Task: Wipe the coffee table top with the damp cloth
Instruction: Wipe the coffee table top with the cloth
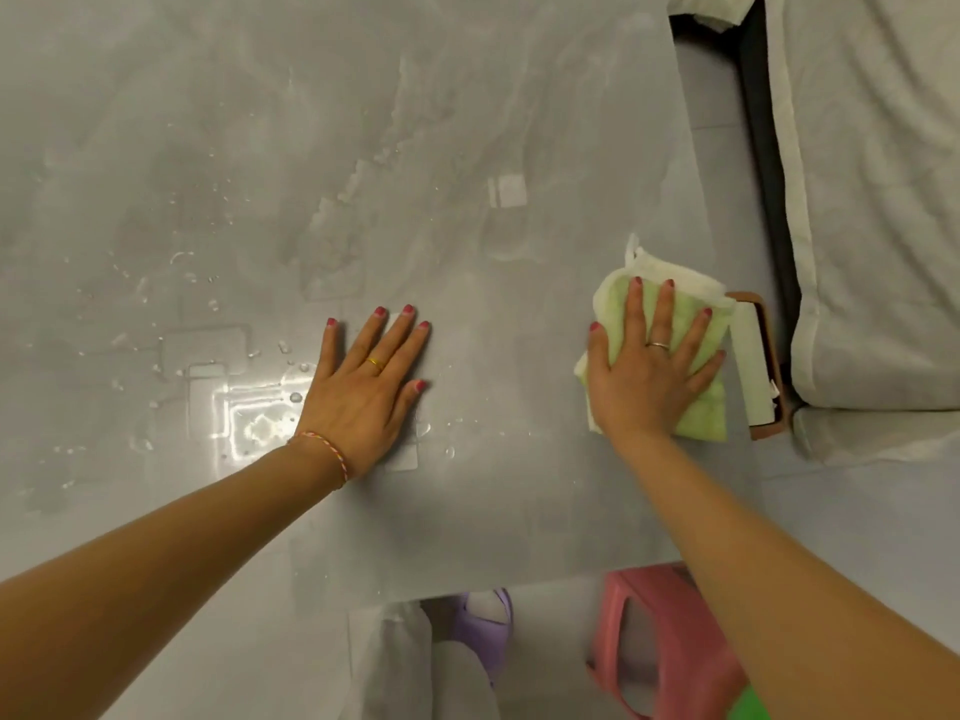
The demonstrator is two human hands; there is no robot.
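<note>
The grey marbled coffee table top [311, 148] fills most of the head view, glossy, with water drops and wet streaks at its left and middle. A folded green and white damp cloth [701, 407] lies near the table's right edge. My right hand [649, 366] presses flat on the cloth with fingers spread straight. My left hand [363, 381] rests flat on the bare table surface, fingers straight, to the left of the cloth and apart from it.
A small brown and white box [756, 366] sits just right of the cloth at the table's edge. A white-covered sofa [872, 200] stands beyond it. A pink plastic stool [660, 652] and a purple slipper [488, 621] are below the near edge.
</note>
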